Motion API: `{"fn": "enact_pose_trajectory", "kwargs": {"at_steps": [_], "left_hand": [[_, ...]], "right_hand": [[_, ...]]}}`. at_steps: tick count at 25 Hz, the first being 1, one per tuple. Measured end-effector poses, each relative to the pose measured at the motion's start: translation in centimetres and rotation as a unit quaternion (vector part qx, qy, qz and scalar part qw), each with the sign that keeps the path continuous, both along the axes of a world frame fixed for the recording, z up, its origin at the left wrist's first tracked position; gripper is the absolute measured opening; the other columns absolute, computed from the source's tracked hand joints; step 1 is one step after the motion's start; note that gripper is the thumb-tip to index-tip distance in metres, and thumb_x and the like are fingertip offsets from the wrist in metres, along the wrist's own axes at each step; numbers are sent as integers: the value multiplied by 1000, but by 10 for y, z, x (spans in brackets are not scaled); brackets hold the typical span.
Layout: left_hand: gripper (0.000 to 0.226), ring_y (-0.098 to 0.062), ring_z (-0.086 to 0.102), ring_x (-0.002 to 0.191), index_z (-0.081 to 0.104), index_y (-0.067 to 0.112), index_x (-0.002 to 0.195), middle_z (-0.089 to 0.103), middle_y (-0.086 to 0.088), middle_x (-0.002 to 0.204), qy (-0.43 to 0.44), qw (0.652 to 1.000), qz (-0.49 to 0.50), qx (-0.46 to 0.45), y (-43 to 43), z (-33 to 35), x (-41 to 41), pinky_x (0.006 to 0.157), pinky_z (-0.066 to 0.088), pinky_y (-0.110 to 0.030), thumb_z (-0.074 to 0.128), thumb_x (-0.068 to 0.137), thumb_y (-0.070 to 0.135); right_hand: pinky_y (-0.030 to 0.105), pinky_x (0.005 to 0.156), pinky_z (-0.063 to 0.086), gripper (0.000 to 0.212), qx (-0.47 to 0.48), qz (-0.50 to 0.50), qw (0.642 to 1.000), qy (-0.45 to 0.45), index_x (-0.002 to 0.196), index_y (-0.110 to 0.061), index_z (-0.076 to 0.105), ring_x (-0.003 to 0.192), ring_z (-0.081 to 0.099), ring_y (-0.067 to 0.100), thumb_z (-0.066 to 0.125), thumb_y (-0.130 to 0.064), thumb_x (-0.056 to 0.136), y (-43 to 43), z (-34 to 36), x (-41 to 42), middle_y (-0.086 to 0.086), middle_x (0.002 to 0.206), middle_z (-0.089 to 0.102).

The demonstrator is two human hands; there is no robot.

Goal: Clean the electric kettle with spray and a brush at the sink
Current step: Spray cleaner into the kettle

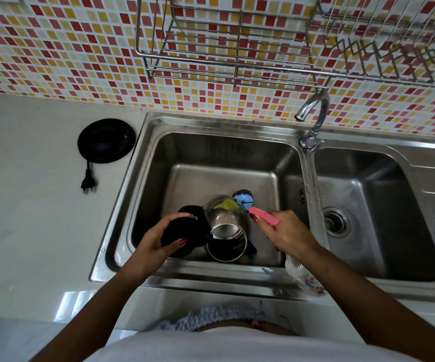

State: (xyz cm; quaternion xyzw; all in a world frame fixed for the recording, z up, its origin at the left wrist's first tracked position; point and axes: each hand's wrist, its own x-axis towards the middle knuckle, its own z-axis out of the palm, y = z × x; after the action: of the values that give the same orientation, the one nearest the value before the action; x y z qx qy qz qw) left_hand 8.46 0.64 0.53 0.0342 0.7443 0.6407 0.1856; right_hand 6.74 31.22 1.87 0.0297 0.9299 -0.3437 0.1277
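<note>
The steel electric kettle (228, 227) lies tilted in the left sink basin (211, 158), its open mouth facing me. My left hand (159, 237) grips its black handle and lid. My right hand (285, 231) holds a clear spray bottle (304, 276) whose pink head (263, 216) points at the kettle's rim. Something yellow-green shows inside the kettle. A blue brush (242, 198) with a metal scrubber head lies on the basin floor just behind the kettle.
The kettle's black base (106, 141) with its cord and plug (88, 182) sits on the white counter to the left. The tap (314, 118) stands between the basins. The right basin (367, 205) has a drain. Wire racks (224, 48) hang on the tiled wall.
</note>
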Motion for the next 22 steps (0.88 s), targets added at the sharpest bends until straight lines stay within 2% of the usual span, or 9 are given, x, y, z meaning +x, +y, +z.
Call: {"fn": "enact_pose_trajectory", "kwargs": {"at_steps": [2,6,10,12,15,19,22], "left_hand": [[53,-14,61,117,56,17,128,66,-1,123,-1,1000,0,1,-1,-1,0,87,53,-21,61,85,-12],[53,-15,61,118,56,19,128,66,0,123,4,1000,-4,-1,-1,-4,-1,88,52,-20,62,85,-12],[54,-15,60,119,55,19,129,65,-1,124,8,1000,-10,-7,-1,-4,-2,91,52,-22,63,85,-11],[54,-15,60,119,56,20,129,65,-2,124,11,1000,-11,-10,-1,-5,-2,92,51,-22,63,85,-11],[55,-16,60,119,55,21,129,65,-2,125,9,1000,-12,-10,-2,-6,-2,92,51,-23,63,85,-10],[54,-16,60,120,55,21,129,64,-1,126,14,1000,-13,-21,-3,-4,-2,94,51,-25,63,85,-9],[53,-19,59,120,56,23,129,64,-3,126,-4,1000,-12,-6,-4,-4,-2,95,52,-30,63,86,-8]], "right_hand": [[42,49,48,60,-9,0,1000,-5,57,-12,58,45,53,29,46,-64,83,-2,0,-1,9,51,57],[31,46,36,52,-13,0,1000,-1,49,-18,50,40,42,17,53,-53,87,-12,7,-7,0,45,47],[35,45,40,52,-19,14,1000,-16,59,-8,62,41,44,18,53,-50,88,-18,10,-15,5,48,51],[37,44,43,55,-25,13,1000,-13,58,-6,61,41,47,20,53,-52,87,-21,10,-17,10,48,53],[41,47,50,55,-13,23,1000,-9,58,-10,60,40,51,21,52,-55,88,-23,10,-19,11,51,58],[40,46,49,53,-26,14,999,-17,61,-9,62,42,50,21,52,-54,88,-27,12,-19,16,55,60],[37,48,47,40,-50,-5,999,-11,62,-17,60,45,52,19,54,-46,89,-25,12,-21,11,56,59]]}}
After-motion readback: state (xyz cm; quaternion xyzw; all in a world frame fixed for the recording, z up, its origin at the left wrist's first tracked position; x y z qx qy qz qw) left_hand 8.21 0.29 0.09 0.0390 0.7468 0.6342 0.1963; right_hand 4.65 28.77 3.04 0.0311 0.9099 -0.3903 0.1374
